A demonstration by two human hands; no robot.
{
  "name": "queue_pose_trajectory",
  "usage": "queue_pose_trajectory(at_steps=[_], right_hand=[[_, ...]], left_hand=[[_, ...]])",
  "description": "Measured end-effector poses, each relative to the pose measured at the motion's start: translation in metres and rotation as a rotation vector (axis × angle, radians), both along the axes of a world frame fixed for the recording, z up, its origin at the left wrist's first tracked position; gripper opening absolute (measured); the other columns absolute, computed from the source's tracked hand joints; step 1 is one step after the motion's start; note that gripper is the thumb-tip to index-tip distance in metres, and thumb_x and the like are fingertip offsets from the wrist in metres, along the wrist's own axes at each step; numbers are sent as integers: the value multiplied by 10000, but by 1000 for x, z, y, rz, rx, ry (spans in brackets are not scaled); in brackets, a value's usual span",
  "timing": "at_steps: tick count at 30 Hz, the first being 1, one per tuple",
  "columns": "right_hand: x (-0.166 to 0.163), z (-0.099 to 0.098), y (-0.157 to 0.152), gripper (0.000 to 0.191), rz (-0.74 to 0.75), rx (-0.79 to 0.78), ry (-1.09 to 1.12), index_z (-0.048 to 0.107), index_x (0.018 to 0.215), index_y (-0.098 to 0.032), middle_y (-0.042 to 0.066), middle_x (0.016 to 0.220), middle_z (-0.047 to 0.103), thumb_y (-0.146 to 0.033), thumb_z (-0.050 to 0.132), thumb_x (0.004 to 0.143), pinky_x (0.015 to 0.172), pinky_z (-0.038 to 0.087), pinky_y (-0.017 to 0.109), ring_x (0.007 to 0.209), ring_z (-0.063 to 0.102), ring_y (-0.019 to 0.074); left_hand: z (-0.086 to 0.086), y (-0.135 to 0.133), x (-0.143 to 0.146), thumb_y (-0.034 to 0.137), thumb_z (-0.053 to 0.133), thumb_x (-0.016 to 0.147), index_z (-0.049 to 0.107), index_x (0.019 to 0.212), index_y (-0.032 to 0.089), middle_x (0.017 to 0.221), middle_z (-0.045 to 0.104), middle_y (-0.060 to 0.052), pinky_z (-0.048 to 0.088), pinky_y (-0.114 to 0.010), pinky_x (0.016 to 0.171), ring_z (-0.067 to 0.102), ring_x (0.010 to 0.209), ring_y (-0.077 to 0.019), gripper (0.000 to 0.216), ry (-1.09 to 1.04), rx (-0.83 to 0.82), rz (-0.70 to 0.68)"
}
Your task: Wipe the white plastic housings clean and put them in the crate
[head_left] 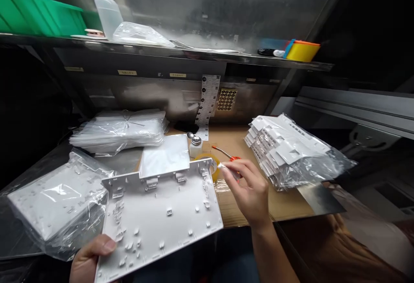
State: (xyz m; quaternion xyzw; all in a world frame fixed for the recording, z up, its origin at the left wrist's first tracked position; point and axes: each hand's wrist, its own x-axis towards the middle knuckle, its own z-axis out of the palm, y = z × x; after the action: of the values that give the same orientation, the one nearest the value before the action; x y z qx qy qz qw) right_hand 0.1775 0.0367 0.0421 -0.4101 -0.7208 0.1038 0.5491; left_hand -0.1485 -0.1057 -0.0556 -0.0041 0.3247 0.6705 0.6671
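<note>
My left hand (92, 255) grips a white plastic housing panel (152, 218) by its lower left corner, thumb on top. The panel is tilted so its inner side shows, with clips and small posts along the edges. Near its upper right corner, my right hand (249, 188) pinches a small white piece (221, 166) between thumb and finger; its exact kind is too small to tell. Behind that hand lie a tool with an orange-red handle (235, 159) and a roll of yellowish tape (201, 157), both partly hidden.
Bagged white panels lie left (54, 197), and a bagged stack (284, 149) stands right on the cardboard (229, 138). Behind are a pile of clear bags (123, 130), white sheets (165, 153) and a metal-topped bottle (196, 146). A shelf (200, 54) holds a squeeze bottle (108, 13).
</note>
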Motion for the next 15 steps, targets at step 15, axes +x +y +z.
queue_pose_trajectory(at_steps=[15], right_hand=[[16, -23, 15, 74, 5, -143, -36, 760, 968, -250, 16, 941, 704, -250, 689, 948, 701, 498, 298, 808, 636, 158]], left_hand=[[30, 6, 45, -21, 690, 490, 663, 1352, 278, 1091, 813, -33, 601, -587, 951, 726, 1075, -430, 913, 152, -38, 53]])
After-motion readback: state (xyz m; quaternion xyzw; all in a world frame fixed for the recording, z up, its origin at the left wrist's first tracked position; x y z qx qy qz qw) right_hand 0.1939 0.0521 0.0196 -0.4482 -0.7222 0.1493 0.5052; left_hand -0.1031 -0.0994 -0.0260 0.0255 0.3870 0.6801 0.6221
